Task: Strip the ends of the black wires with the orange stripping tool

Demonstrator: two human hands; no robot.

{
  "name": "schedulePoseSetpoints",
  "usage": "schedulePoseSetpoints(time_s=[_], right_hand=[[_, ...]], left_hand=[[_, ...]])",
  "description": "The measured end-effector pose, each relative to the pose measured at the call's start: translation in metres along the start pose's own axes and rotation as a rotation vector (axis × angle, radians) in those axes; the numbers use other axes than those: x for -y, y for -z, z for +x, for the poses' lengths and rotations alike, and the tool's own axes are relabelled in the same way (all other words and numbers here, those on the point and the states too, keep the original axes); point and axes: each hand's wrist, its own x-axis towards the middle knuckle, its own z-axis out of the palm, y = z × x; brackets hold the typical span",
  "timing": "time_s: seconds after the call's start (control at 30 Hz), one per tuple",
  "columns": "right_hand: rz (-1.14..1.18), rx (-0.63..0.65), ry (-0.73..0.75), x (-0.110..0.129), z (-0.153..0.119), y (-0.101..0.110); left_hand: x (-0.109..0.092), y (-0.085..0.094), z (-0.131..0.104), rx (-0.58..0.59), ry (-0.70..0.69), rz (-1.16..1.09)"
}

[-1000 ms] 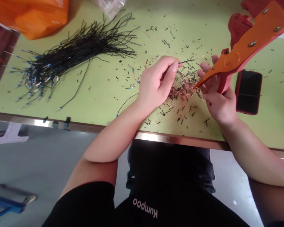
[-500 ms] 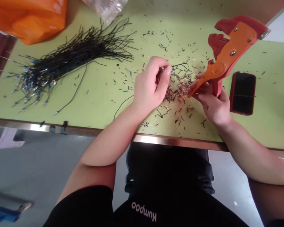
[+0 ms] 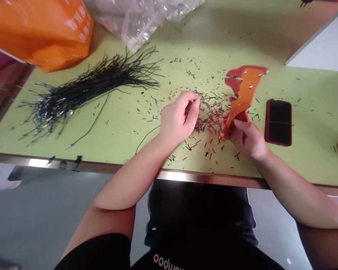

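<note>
In the head view, my left hand (image 3: 177, 119) is closed in a pinch over the table, holding a thin black wire (image 3: 147, 137). The wire trails out behind the wrist toward the table's front edge, and a short dark end shows past my fingertips. My right hand (image 3: 250, 139) grips the handles of an orange and red wire stripper (image 3: 246, 93). Its jaws point up and left, apart from the wire. Beneath and between both hands lies a pile of black insulation scraps and copper strands (image 3: 211, 119).
A thick bundle of black wires (image 3: 87, 86) with blue-tipped ends lies at left, a single wire (image 3: 93, 125) beside it. Behind are an orange bag (image 3: 50, 33) and clear plastic bags (image 3: 142, 26). A phone (image 3: 279, 122) lies right of the stripper. A metal edge (image 3: 191, 176) borders the table.
The wire stripper has come down and left, closer to my left hand, and its jaw gap looks narrower. My left hand keeps its pinch. The camera view has shifted slightly.
</note>
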Motion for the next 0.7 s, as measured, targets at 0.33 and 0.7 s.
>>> schedulePoseSetpoints(time_s=[0.33, 0.7], right_hand=[[0.171, 0.241, -0.177, 0.005, -0.008, -0.006], [0.112, 0.299, -0.126, 0.007, -0.016, 0.000]], left_hand=[[-0.003, 0.000, 0.000, -0.046, -0.082, 0.062], [0.003, 0.003, 0.007, -0.278, -0.048, -0.056]])
